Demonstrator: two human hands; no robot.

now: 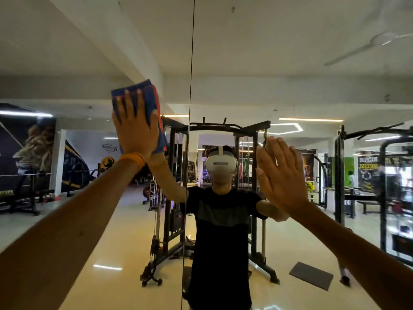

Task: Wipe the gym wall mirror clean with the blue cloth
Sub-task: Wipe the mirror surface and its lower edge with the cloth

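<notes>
The wall mirror (279, 63) fills the whole view, made of two panes that meet at a thin vertical seam (190, 108). My left hand (134, 128) presses the folded blue cloth (146, 95), which has red-orange stripes, flat against the left pane with straight fingers. An orange band circles that wrist. My right hand (281, 173) lies flat on the right pane with straight fingers and holds nothing. Both arms are stretched out toward the glass.
The mirror reflects me in a black shirt and white headset (221, 163), a black cable machine (230, 130) behind me, benches, racks, wall posters, a shiny pale floor with a dark mat (311, 275), and a ceiling fan (371, 45).
</notes>
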